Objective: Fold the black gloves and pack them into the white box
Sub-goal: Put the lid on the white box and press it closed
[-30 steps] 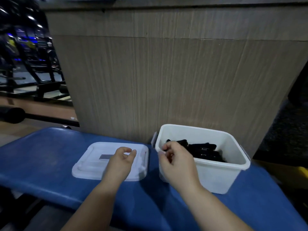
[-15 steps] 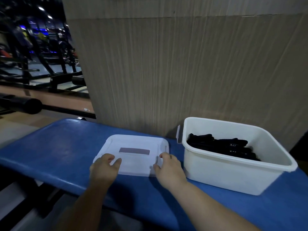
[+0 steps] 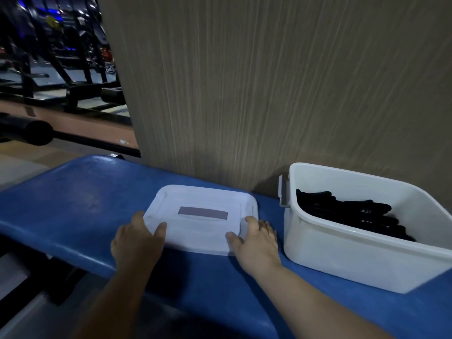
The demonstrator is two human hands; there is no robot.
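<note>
Left hand (image 3: pixel 138 241) and right hand (image 3: pixel 256 243) each pinch a near corner of the white lid (image 3: pixel 203 201), thumbs on top. Black gloves (image 3: pixel 342 211) lie in the white box (image 3: pixel 342 255) on the blue bench (image 3: pixel 73 192).

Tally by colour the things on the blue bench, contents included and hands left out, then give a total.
White: 2, the white box and the white lid.
Black: 1, the heap of black gloves inside the box; single gloves cannot be told apart.
Total: 3.
</note>
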